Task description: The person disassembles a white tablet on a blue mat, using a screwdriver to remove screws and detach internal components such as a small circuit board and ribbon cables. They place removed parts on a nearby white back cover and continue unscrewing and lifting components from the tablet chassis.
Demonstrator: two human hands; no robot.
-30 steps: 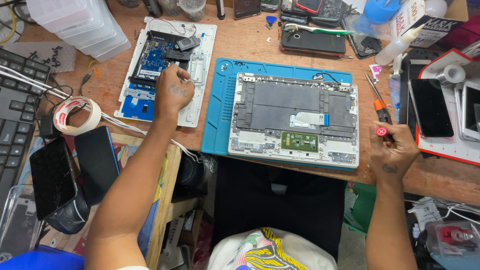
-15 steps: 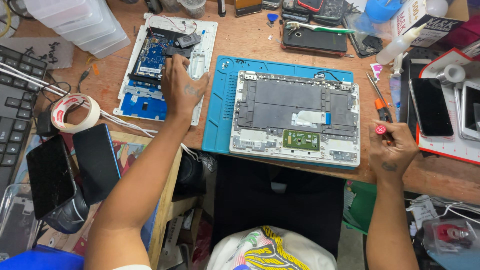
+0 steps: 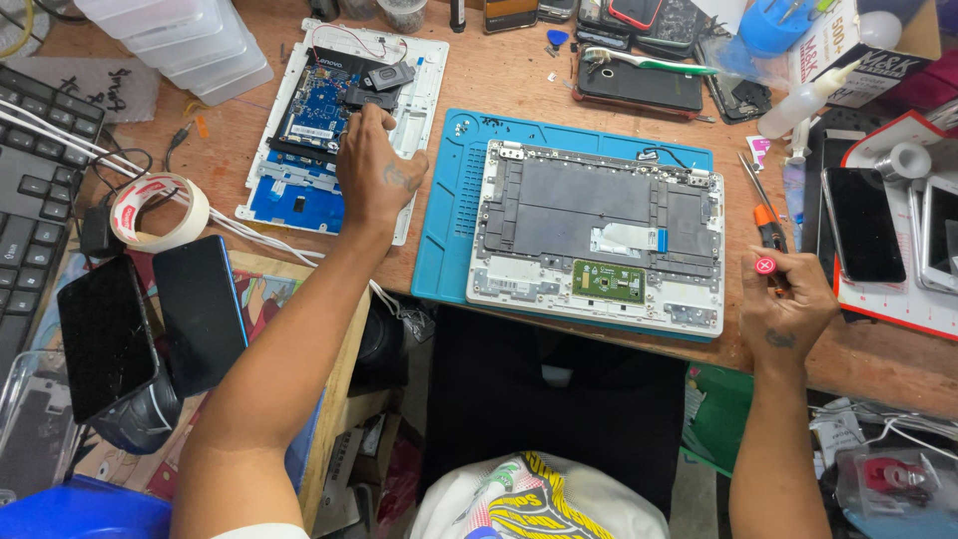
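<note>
Head view: a roll of tape is lying at the far left. Beside it, a black part on the white laptop base is being pinched by the left hand. An opened laptop shell is resting on the blue mat. A screwdriver is being gripped by the right hand.

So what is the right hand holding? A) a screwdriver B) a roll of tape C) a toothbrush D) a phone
A: the right hand grips a screwdriver with a black-and-orange handle, beside the opened white laptop shell on the blue mat.
</note>
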